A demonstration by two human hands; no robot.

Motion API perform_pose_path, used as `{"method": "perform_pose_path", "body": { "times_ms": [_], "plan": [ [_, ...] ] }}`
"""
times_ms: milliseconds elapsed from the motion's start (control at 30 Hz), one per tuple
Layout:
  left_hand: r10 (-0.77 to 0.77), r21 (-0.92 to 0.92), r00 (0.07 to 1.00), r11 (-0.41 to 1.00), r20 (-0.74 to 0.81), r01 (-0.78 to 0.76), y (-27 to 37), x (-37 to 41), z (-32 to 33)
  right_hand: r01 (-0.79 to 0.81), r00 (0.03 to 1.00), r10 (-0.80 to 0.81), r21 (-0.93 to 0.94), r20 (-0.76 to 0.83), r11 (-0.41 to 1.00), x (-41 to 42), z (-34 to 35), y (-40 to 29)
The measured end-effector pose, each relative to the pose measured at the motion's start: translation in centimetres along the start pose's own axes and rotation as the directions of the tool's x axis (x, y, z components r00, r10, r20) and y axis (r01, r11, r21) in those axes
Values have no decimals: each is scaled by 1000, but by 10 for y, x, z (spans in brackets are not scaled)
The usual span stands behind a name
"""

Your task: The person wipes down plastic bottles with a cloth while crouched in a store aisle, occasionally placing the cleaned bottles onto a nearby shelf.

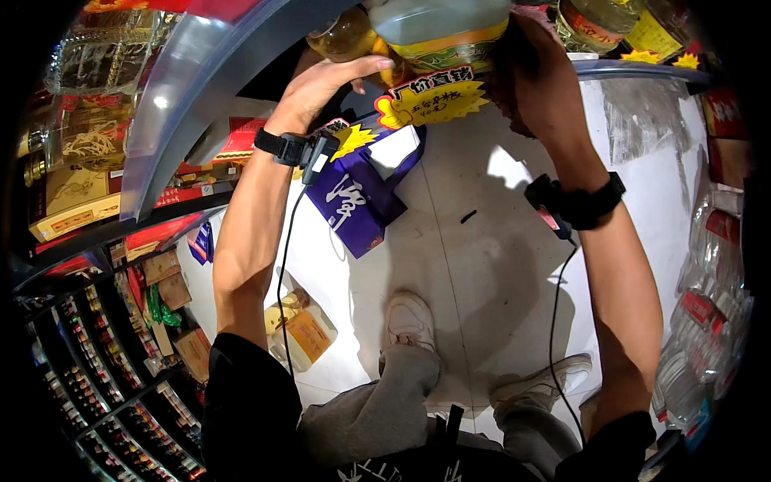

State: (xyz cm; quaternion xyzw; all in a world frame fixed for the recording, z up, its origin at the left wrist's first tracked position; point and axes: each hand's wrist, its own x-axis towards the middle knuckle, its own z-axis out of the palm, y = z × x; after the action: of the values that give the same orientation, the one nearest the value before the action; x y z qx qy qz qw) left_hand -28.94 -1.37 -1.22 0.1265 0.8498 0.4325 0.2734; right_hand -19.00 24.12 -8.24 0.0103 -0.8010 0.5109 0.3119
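Observation:
At the top of the view, a large clear plastic jug [443,30] with a yellow and green label stands on a shelf. My left hand [337,81] is beside it, thumb stretched out below a round bottle of amber liquid [343,36]; its other fingers are mostly hidden. My right hand [533,78] is at the jug's right side, near a dark reddish cloth-like thing [503,90]; its fingers are in shadow, so its hold cannot be told. A yellow starburst price card [437,103] hangs at the shelf edge between the hands.
A purple bag [352,202] is below the shelf, beside my left wrist. Shelves of bottles and boxes [75,211] line the left. Plastic bottles [705,307] stand along the right wall. A clear container with an orange label [307,337] sits on the floor near my shoe [409,319].

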Motion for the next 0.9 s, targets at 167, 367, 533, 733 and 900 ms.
{"method": "perform_pose_path", "body": {
  "times_ms": [167, 367, 533, 733, 900],
  "plan": [
    [-6, -105, 1000, 994, 17, 8, -15, -5, -1, -448, 888, 414, 175, 199, 876, -34, -44, -30],
    [19, -231, 901, 964, -433, -132, -26, -76, -12, -765, 452, 861, 599, 235, 238, -91, -129, -58],
    [-126, -374, 949, 927, -288, 10, -33, -187, 42, -519, 523, 492, 718, 696, -463, -136, -160, -33],
    [-28, -363, 998, 932, -61, 4, 93, -217, 127, -356, 648, 411, 732, 641, -581, -109, -119, -85],
    [-72, -763, 966, 599, 248, 241, 108, -222, 125, -297, 790, 175, 618, 587, -728, -115, -106, -135]
  ]
}}
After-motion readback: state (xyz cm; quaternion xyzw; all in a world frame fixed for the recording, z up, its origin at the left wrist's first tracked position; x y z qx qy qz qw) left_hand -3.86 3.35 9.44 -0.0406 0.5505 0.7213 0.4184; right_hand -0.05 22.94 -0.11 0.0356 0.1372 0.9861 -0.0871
